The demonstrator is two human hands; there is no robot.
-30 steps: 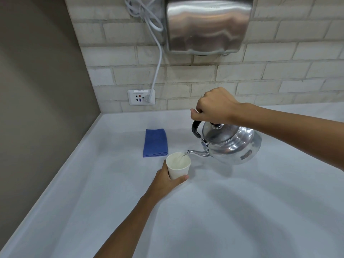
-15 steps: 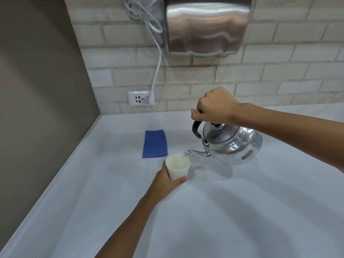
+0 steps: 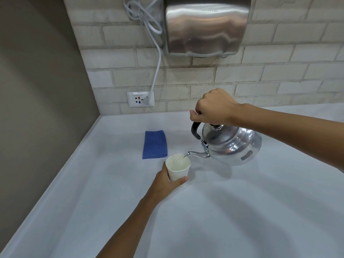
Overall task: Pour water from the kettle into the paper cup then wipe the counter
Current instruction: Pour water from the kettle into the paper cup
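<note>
A white paper cup [image 3: 178,169] stands on the pale counter [image 3: 223,211], and my left hand [image 3: 165,180] is wrapped around its lower side. My right hand [image 3: 214,107] grips the black handle of a shiny metal kettle [image 3: 232,144], which is lifted and tilted to the left. Its thin spout hangs over the cup's rim and a stream of water runs into the cup. A folded blue cloth [image 3: 154,144] lies flat on the counter just behind and left of the cup.
A steel hand dryer [image 3: 205,25] hangs on the brick wall above, its white cord [image 3: 157,67] plugged into a wall socket [image 3: 140,99]. A brown side wall [image 3: 37,90] bounds the counter on the left.
Both hands, the cup and the kettle hold almost the same pose. The water keeps running into the cup.
</note>
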